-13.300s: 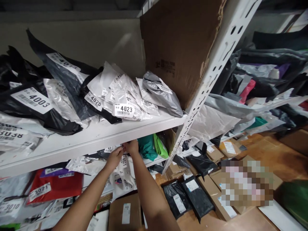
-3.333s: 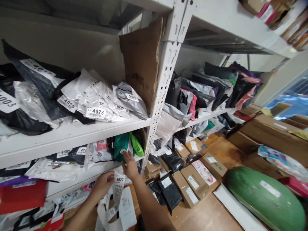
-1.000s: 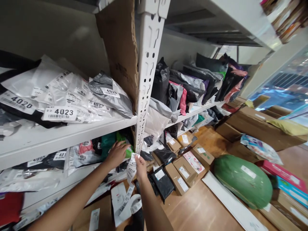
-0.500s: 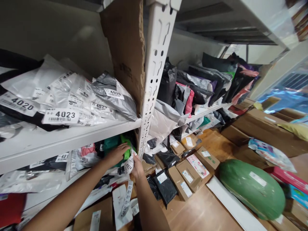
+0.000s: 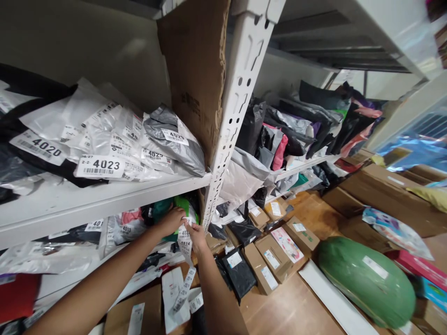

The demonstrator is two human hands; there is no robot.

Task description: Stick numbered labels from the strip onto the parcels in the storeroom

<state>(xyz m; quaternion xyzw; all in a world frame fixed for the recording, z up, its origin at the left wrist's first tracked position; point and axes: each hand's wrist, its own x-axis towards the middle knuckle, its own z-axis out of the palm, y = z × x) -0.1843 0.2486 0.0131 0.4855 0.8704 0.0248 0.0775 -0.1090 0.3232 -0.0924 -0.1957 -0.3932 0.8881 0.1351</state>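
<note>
A strip of printed number labels (image 5: 185, 241) hangs from my hands and trails down toward the parcels below. My left hand (image 5: 173, 220) is closed in a pinch at the strip's upper end. Close beside it, my right hand (image 5: 196, 236) pinches the same strip from the right. Just behind the fingers, a bright green bag (image 5: 192, 207) sits on the lower shelf, partly hidden by my hands. Left of it lie a dark green package (image 5: 161, 209) and a grey bag labelled 4013 (image 5: 130, 231).
Above my hands runs the white shelf edge (image 5: 104, 202), holding labelled mailing bags (image 5: 171, 135). A perforated white post (image 5: 240, 88) stands right of my hands. Cardboard boxes (image 5: 260, 267) and a large green wrapped bundle (image 5: 365, 279) lie on the floor.
Both hands have come together at the strip's upper end, and the strip now faces me with more labels showing. The view has shifted slightly, so the shelves appear further right.
</note>
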